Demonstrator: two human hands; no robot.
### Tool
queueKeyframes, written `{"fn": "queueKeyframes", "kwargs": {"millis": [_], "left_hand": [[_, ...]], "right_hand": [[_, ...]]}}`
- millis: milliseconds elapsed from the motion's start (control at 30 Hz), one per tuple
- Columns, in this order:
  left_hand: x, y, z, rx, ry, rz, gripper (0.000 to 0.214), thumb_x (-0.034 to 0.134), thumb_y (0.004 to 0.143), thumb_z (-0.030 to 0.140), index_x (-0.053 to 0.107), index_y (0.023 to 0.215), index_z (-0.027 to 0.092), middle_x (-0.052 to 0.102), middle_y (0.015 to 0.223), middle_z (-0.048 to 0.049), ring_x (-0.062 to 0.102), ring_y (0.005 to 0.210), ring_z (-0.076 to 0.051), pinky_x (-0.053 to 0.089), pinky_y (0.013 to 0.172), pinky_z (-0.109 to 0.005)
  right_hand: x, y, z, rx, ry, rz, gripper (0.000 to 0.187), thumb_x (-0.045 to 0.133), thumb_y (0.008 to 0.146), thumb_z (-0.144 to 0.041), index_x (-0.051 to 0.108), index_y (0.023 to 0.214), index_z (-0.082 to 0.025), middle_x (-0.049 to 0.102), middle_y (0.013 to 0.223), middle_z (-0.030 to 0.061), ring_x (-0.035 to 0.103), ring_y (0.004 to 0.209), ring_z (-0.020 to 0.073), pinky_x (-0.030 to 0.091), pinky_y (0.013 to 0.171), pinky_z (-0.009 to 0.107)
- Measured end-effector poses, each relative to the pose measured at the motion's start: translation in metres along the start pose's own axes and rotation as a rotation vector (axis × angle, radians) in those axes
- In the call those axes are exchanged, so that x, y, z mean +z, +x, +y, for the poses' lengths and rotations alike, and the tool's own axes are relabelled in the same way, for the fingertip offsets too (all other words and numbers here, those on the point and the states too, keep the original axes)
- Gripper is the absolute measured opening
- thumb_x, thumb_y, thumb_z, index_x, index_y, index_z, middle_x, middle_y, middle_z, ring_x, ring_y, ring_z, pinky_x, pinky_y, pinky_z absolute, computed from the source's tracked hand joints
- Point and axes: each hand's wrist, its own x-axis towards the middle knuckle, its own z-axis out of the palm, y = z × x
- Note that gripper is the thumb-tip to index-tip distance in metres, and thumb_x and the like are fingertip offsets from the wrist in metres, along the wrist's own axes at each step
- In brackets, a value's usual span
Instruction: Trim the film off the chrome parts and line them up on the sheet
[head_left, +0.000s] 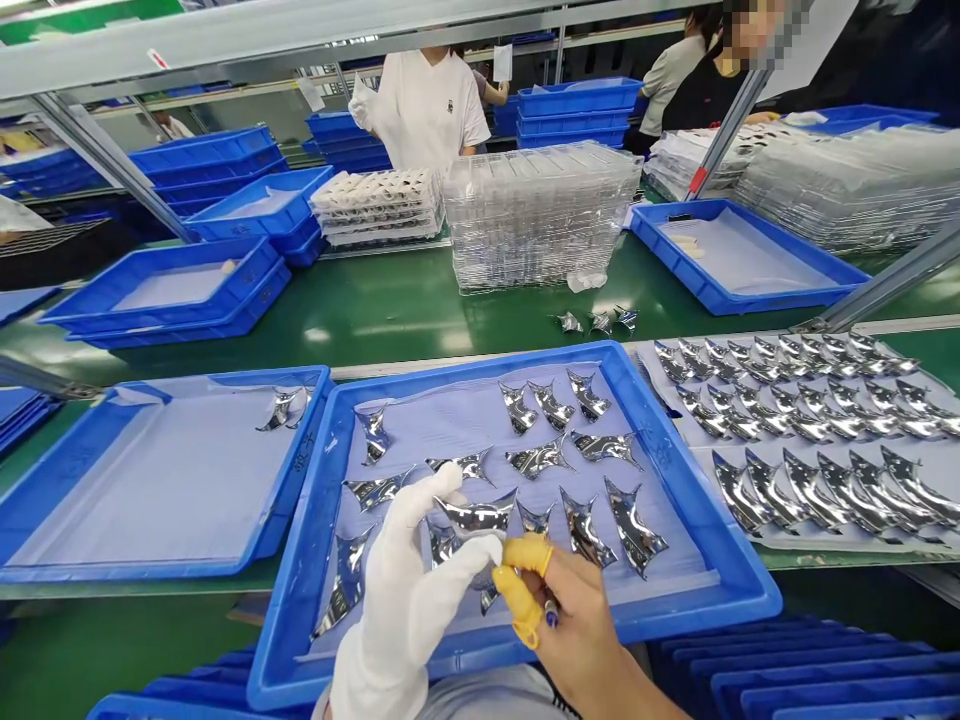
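Observation:
My left hand (405,590), in a white glove, grips a curved, chrome-plated part (480,514) between thumb and fingers, above the blue tray. My right hand (562,610) has yellow finger covers on thumb and forefinger. Their tips are pinched together beside the gloved thumb, close under the part. A slim pen-like thing with a blue end (552,612) pokes out from the curled right fingers; most of it is hidden. Below both hands, the lined blue tray (694,490) holds several shiny chrome parts (637,525) lying apart from each other.
To the left, another lined blue tray (150,480) has a couple of chrome parts near its right edge. A white sheet (697,450) at right carries rows of parts. Clear plastic trays (540,220) are stacked behind. Metal struts (112,150) frame the bench; people stand beyond.

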Motion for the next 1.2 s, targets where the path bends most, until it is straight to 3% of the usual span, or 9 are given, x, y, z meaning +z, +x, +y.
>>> {"fn": "queueKeyframes", "kwargs": {"millis": [167,367,567,667,800,900,1000,1100,1200], "left_hand": [[0.001,-0.002,0.009,0.171,0.015,0.084,0.027,0.073,0.094,0.024,0.077,0.118,0.036,0.080,0.115,0.0004,0.069,0.116,-0.023,0.050,0.110,-0.042],[-0.001,-0.005,0.019,0.243,0.004,0.140,0.026,0.062,0.101,0.025,0.078,0.117,0.038,0.081,0.099,0.0036,0.073,0.100,-0.022,0.046,0.113,-0.047],[-0.005,-0.009,0.020,0.353,0.014,0.109,0.025,0.066,0.098,0.024,0.078,0.118,0.031,0.080,0.086,-0.0002,0.073,0.088,-0.022,0.049,0.111,-0.052],[-0.008,-0.009,0.024,0.494,0.062,0.052,0.029,0.065,0.097,0.020,0.076,0.122,0.030,0.077,0.077,0.0020,0.071,0.079,-0.020,0.048,0.111,-0.054],[-0.012,-0.009,0.029,0.552,0.124,-0.056,0.033,0.066,0.096,0.019,0.073,0.126,0.032,0.076,0.078,0.0028,0.070,0.076,-0.018,0.046,0.113,-0.056],[-0.008,-0.009,0.031,0.523,0.099,-0.028,0.033,0.068,0.094,0.017,0.074,0.122,0.033,0.077,0.081,0.0033,0.070,0.077,-0.017,0.044,0.116,-0.056],[-0.002,-0.009,0.031,0.334,-0.006,0.094,0.027,0.069,0.094,0.016,0.076,0.114,0.034,0.080,0.093,0.0033,0.073,0.088,-0.018,0.046,0.115,-0.051],[0.002,-0.009,0.029,0.101,-0.075,0.160,0.017,0.070,0.095,0.025,0.079,0.106,0.034,0.082,0.104,0.0022,0.072,0.109,-0.023,0.048,0.114,-0.047],[0.001,-0.010,0.026,0.026,-0.085,0.175,0.019,0.064,0.099,0.034,0.080,0.109,0.035,0.082,0.109,0.0008,0.069,0.118,-0.025,0.046,0.116,-0.046]], "right_hand": [[-0.002,-0.005,0.004,-0.346,-0.270,0.072,0.021,0.058,0.101,-0.012,0.071,0.111,-0.024,0.081,0.084,0.0068,0.076,0.068,0.0208,0.057,0.062,0.029],[-0.006,-0.008,0.010,-0.524,-0.401,0.034,0.028,0.047,0.107,-0.013,0.068,0.124,-0.019,0.084,0.098,0.0133,0.081,0.081,0.0230,0.060,0.064,0.031],[-0.001,-0.005,0.018,-0.514,-0.387,0.084,0.027,0.046,0.104,-0.008,0.070,0.108,-0.019,0.082,0.086,0.0112,0.078,0.069,0.0203,0.059,0.059,0.029],[0.004,-0.001,0.022,-0.452,-0.286,0.084,0.025,0.050,0.099,-0.004,0.069,0.101,-0.020,0.079,0.078,0.0068,0.074,0.062,0.0179,0.056,0.055,0.025],[0.007,0.004,0.023,-0.352,-0.125,0.027,0.024,0.053,0.095,-0.002,0.067,0.096,-0.021,0.078,0.082,0.0059,0.071,0.066,0.0168,0.054,0.059,0.024],[0.008,0.005,0.020,-0.304,-0.032,0.015,0.023,0.053,0.095,-0.004,0.063,0.089,-0.023,0.070,0.072,0.0015,0.063,0.060,0.0152,0.050,0.056,0.024],[0.007,0.005,0.013,-0.294,0.031,-0.010,0.021,0.056,0.098,-0.008,0.059,0.085,-0.023,0.064,0.068,-0.0012,0.056,0.056,0.0134,0.046,0.052,0.022],[0.003,0.004,0.004,-0.322,-0.033,-0.036,0.016,0.056,0.100,-0.010,0.061,0.092,-0.022,0.068,0.072,0.0006,0.060,0.060,0.0140,0.048,0.055,0.023],[0.000,0.003,-0.001,-0.377,-0.179,0.010,0.015,0.054,0.101,-0.008,0.063,0.100,-0.020,0.074,0.076,0.0026,0.067,0.063,0.0145,0.052,0.060,0.024]]}}
